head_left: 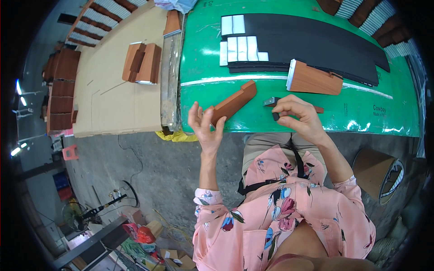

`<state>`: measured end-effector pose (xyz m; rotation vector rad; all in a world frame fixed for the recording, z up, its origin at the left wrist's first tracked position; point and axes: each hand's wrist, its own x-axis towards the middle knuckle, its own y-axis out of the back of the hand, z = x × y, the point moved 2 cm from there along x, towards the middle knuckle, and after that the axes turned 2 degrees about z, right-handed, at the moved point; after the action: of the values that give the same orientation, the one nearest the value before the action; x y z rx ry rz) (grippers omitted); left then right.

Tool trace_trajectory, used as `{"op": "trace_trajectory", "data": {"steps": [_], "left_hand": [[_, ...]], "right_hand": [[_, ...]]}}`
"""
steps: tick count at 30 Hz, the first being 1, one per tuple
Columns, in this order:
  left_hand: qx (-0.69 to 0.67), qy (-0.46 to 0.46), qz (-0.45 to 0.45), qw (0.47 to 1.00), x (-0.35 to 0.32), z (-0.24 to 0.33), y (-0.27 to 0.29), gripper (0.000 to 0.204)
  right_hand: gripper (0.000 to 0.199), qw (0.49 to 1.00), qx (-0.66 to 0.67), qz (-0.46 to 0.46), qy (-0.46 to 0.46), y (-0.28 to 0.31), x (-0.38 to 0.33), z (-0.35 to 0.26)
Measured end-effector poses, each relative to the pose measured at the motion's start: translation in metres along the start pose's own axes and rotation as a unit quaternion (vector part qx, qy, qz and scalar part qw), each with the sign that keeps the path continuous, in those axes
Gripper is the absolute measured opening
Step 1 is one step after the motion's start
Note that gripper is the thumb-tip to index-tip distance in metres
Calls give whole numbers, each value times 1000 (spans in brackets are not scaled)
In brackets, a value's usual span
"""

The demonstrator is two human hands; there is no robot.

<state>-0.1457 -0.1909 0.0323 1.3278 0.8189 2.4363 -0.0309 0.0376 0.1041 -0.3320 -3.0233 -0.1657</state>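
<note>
My left hand (207, 128) has its thumb and index finger closed on the near end of a reddish-brown wooden piece (235, 101) with a stepped edge. The piece slants away to the right over the green table. Between the thumb and fingertips of my right hand (300, 118) is a small black block (275, 116). Just beyond that hand lies a hammer (271, 102) with a grey metal head; the hand covers the middle of its handle. Farther back, a stack of brown wooden pieces (315, 78) with a whitish end rests against black sheets.
Long black sheets (307, 38) with white patches lie across the green tabletop (203, 54). On the cardboard-covered surface (101, 108) at left stand more wooden pieces (143, 63). Stacked brown and white parts (377, 20) line the far right. A drum-shaped object (373, 174) stands on the floor.
</note>
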Motion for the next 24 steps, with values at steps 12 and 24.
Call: {"op": "trace_trajectory", "data": {"steps": [12,24], "left_hand": [[-433,324,152,827,-23,-5,-8,66],[-425,328,113,836,-34,-6,-19,34]], "right_hand": [[22,969,-170,-129,127,-70,55,-2],[22,938,-263,-138,177,-87,73,9]]}}
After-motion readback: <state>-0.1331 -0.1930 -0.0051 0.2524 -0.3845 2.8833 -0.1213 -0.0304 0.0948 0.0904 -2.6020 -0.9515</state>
